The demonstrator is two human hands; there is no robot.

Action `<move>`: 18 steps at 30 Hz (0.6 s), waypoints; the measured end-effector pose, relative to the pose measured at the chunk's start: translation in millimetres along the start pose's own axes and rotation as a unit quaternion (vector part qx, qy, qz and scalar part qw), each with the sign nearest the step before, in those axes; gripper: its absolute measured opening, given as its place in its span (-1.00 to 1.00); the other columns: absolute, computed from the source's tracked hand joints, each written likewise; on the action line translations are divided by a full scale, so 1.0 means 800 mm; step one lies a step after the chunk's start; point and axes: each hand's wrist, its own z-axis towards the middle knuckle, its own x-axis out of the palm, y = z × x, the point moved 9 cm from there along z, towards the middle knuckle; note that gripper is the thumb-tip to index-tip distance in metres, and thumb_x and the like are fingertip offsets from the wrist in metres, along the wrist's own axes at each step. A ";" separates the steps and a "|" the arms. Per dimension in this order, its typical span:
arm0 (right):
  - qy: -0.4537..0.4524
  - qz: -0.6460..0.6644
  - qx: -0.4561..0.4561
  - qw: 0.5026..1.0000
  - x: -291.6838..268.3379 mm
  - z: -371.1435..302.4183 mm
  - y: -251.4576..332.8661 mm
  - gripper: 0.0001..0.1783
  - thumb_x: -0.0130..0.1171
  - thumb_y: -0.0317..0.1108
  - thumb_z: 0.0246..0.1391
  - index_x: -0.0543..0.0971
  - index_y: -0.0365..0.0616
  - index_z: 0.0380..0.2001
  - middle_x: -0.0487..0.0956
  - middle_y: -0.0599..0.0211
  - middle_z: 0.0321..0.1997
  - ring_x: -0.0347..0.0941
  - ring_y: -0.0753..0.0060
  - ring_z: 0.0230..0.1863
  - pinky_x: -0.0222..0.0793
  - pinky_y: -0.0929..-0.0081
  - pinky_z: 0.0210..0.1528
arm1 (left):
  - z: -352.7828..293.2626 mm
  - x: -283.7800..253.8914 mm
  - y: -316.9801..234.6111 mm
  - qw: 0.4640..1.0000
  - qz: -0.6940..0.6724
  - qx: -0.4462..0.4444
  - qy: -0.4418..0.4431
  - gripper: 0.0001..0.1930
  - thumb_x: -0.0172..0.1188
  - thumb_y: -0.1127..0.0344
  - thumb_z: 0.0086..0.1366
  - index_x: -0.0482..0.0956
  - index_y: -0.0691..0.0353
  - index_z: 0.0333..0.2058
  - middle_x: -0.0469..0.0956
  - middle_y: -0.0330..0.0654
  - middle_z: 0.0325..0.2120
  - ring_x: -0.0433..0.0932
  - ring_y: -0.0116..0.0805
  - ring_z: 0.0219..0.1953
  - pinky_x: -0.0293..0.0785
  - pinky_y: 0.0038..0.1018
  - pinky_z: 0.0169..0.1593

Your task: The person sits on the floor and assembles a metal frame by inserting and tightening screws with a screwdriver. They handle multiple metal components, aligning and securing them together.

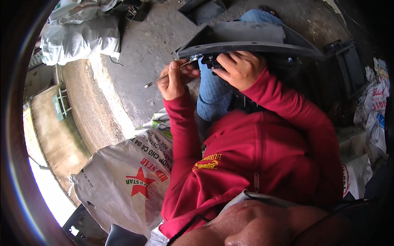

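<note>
Rod of bright metal slants through our left hand, clasped between thumb and fingers, one end jutting clear on the outer side and the other reaching the left end of the near edge of a black tray. That tray lies before us, raised above the floor and apparently propped across our denim-clad legs; we judge that the legs bear its weight and tip its near edge toward us, keeping its underside within reach. Our right hand is beneath that edge, left of its middle, bent fingers against a dark bracket. We take it to be steadying the part, but cannot tell whether the fingertips pinch the bracket or merely press on it.

Both our elbows are bent, the forearms reaching up and away from the body. The left wrist is nearly straight, with its thumb laid over the shaft, perhaps for control of its angle; the right forearm crosses inward, knuckles uppermost. Beyond the tray's far edge, a second black tray sits on the floor.
</note>
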 end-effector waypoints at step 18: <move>0.000 0.000 -0.007 1.000 0.000 0.004 0.000 -0.69 0.42 -0.23 -0.19 0.46 0.01 -0.46 0.47 0.45 -0.55 0.50 0.39 -0.42 0.46 0.42 -0.38 | 0.015 0.007 0.020 0.998 -0.017 -0.047 0.049 -0.66 0.04 0.23 0.44 0.54 0.49 -0.16 0.63 -0.01 -0.44 0.65 -0.23 -0.47 0.63 -0.37 -0.35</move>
